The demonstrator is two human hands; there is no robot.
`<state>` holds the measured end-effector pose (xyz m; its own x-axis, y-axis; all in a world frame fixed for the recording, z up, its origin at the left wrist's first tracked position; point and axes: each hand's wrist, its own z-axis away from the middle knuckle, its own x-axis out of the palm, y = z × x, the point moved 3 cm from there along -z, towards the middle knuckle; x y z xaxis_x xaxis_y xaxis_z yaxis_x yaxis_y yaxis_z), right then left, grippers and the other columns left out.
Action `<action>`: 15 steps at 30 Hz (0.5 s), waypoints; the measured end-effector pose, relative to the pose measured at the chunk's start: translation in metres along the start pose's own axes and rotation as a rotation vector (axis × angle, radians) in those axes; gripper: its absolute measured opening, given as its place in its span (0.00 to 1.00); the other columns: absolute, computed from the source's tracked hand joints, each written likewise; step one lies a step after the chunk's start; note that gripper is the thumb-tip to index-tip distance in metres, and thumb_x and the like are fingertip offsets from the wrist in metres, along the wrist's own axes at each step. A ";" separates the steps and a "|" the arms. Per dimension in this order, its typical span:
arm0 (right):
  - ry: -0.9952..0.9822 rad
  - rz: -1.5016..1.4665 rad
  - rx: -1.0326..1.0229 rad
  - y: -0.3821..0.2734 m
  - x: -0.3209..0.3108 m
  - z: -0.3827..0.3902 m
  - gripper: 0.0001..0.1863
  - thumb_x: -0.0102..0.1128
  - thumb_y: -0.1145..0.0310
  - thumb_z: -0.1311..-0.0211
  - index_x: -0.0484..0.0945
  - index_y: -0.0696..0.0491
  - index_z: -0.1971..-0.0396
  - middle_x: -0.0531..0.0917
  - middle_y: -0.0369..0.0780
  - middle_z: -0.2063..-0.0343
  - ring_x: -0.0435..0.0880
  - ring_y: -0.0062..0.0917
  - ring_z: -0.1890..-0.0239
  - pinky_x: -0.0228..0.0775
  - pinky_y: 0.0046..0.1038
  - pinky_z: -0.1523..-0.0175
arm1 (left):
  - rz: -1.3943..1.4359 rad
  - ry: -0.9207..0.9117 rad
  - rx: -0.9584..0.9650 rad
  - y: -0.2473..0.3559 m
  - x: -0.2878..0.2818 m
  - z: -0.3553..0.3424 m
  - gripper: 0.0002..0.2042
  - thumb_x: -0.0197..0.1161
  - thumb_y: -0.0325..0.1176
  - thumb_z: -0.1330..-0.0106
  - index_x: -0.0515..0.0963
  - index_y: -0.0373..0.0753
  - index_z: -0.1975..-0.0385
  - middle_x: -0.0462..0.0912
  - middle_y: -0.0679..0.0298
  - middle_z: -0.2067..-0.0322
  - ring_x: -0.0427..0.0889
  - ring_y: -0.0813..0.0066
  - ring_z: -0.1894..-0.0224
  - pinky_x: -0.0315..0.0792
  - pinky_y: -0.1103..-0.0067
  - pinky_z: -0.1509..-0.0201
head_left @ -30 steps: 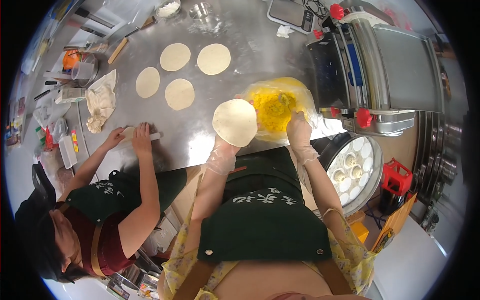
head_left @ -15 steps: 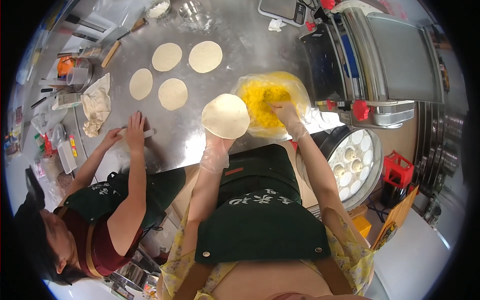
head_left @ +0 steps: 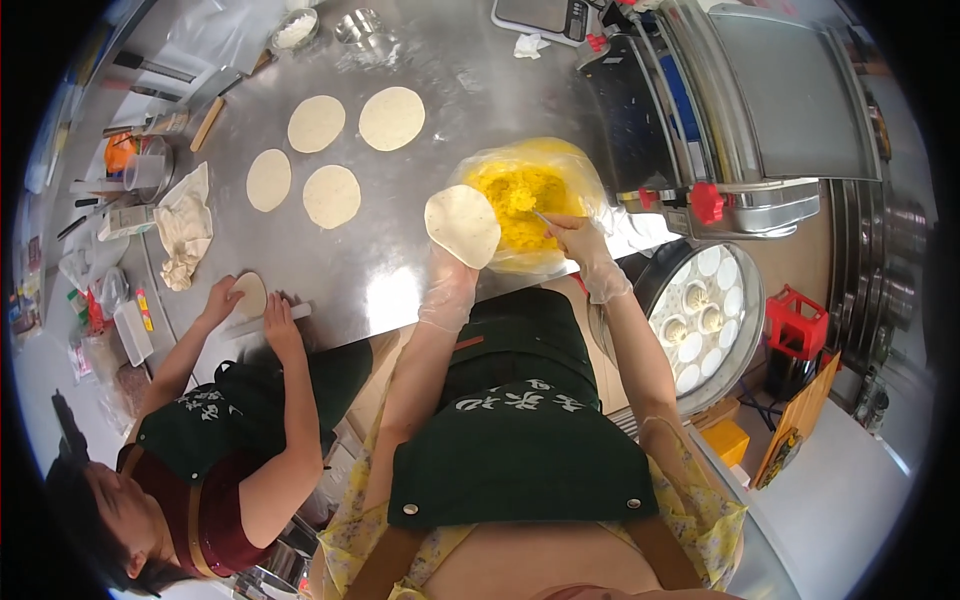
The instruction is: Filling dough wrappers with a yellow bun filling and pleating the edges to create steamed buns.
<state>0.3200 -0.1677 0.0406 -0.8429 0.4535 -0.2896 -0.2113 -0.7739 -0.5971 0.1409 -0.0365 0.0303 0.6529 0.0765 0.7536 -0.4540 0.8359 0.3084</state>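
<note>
My gloved left hand (head_left: 449,280) is under a pale dough round (head_left: 461,222), which droops slightly over the palm. Just right of it, my gloved right hand (head_left: 580,245) grips a thin metal utensil (head_left: 547,222), whose tip carries a yellow lump (head_left: 520,198). Beneath that is a plastic bag of crumbly yellow filling (head_left: 530,172), lying open on the steel worktable (head_left: 500,100). More dough rounds (head_left: 331,196), several in number, lie flat at the upper left.
A co-worker at my left has both hands (head_left: 279,316) at a small dough disc (head_left: 248,293) and pale rolling pin. A machine with red knobs (head_left: 760,100) stands right, above a round steamer (head_left: 695,320). A crumpled cloth (head_left: 185,225), knives, containers and a scale (head_left: 540,15) line the edges.
My right hand went into the filling; its utensil now shows with a lump at the tip. The held dough droops more. The co-worker's disc is now more exposed.
</note>
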 end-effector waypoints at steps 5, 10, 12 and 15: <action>0.120 -0.155 -0.113 -0.010 0.006 0.044 0.12 0.57 0.74 0.35 0.86 0.55 0.56 0.85 0.37 0.70 0.78 0.21 0.71 0.71 0.24 0.62 | 0.054 -0.063 -0.074 -0.030 0.019 -0.033 0.23 0.48 0.50 0.27 0.71 0.40 0.42 0.79 0.58 0.46 0.79 0.60 0.45 0.75 0.64 0.40; 0.719 0.609 -0.726 -0.022 0.047 0.091 0.20 0.58 0.79 0.46 0.82 0.53 0.51 0.79 0.41 0.70 0.82 0.34 0.73 0.76 0.31 0.71 | 0.111 -0.120 -0.131 -0.054 0.031 -0.060 0.23 0.48 0.49 0.27 0.71 0.40 0.42 0.78 0.58 0.46 0.79 0.61 0.45 0.75 0.64 0.40; 0.842 0.716 -0.820 -0.010 0.065 0.087 0.20 0.59 0.78 0.46 0.81 0.54 0.50 0.79 0.40 0.69 0.82 0.32 0.75 0.76 0.29 0.74 | 0.137 -0.139 -0.162 -0.059 0.029 -0.061 0.22 0.48 0.49 0.27 0.71 0.40 0.42 0.78 0.58 0.46 0.78 0.61 0.45 0.75 0.64 0.40; 0.797 0.670 -0.839 -0.008 0.061 0.088 0.20 0.60 0.78 0.45 0.81 0.54 0.50 0.79 0.40 0.68 0.82 0.32 0.74 0.76 0.30 0.74 | 0.179 -0.161 -0.192 -0.062 0.021 -0.062 0.22 0.48 0.49 0.27 0.71 0.40 0.42 0.78 0.58 0.46 0.78 0.61 0.45 0.74 0.64 0.39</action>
<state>0.2270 -0.1726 0.0937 -0.0861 0.4504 -0.8887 0.7352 -0.5732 -0.3618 0.2206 -0.0530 -0.0088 0.4616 0.1573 0.8730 -0.4200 0.9056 0.0589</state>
